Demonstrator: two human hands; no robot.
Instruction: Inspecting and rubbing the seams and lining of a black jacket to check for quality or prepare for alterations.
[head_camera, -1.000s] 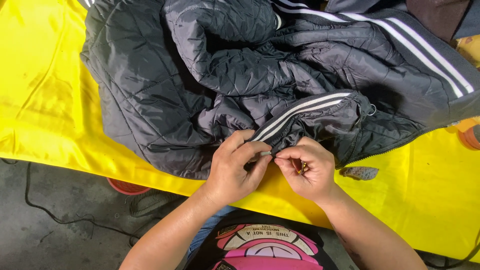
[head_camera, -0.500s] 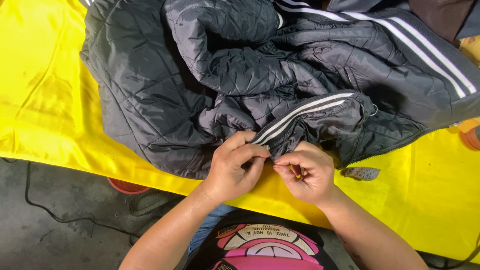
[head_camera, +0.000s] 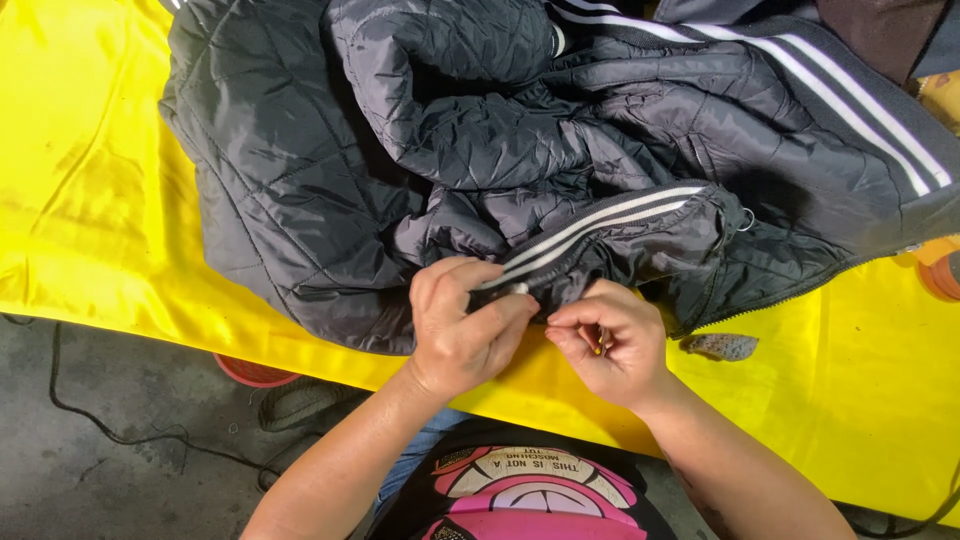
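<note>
Head view looks straight down on my two hands working at the near edge of a black quilted jacket (head_camera: 330, 190) that lies crumpled across a yellow table cover (head_camera: 80, 220). My left hand (head_camera: 460, 325) is curled with thumb and fingers pinching the jacket's striped band (head_camera: 590, 225), where black cloth carries white stripes, right at its near end. My right hand (head_camera: 610, 345), just beside the left and almost touching it, has its fingertips pressed together around something small and yellowish that I cannot make out. A small grey knitted scrap (head_camera: 722, 346) lies on the yellow cover near my right hand. A red round object (head_camera: 250, 372) shows below the table edge.
</note>
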